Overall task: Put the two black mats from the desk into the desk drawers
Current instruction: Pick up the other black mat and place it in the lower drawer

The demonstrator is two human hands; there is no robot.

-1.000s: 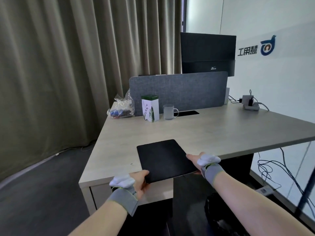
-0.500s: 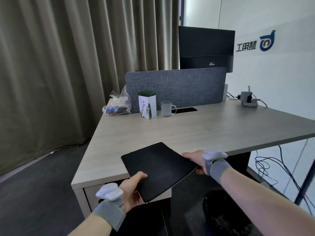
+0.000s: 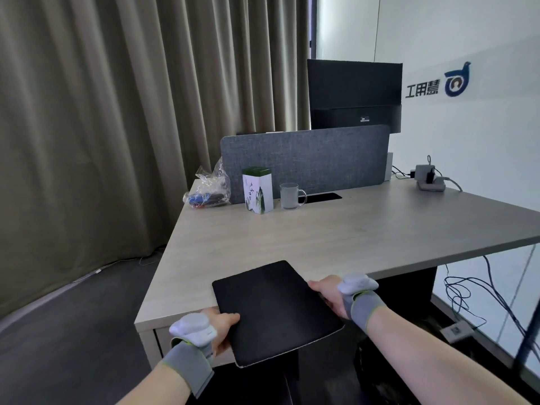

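A black mat (image 3: 273,309) hangs in the air over the front edge of the desk (image 3: 336,229), held flat and jutting out toward me. My left hand (image 3: 220,327) grips its near left edge with the thumb on top. At the mat's right edge, my right hand (image 3: 328,292) pinches it. Both wrists wear grey bands with white sensors. Only one mat shows; whether a second lies under it I cannot tell. A drawer front (image 3: 166,343) under the desk's left corner looks shut, partly hidden by my left hand.
At the back of the desk stand a grey divider panel (image 3: 304,159), a green-topped tea box (image 3: 257,190), a glass mug (image 3: 290,196) and a plastic bag (image 3: 207,191). A power adapter (image 3: 429,178) sits far right. Cables (image 3: 467,296) hang below the desk.
The mat was slid off the desk front and lifted, tilted left half a second ago; now it is level again and closer to me. Both hands kept their grip.
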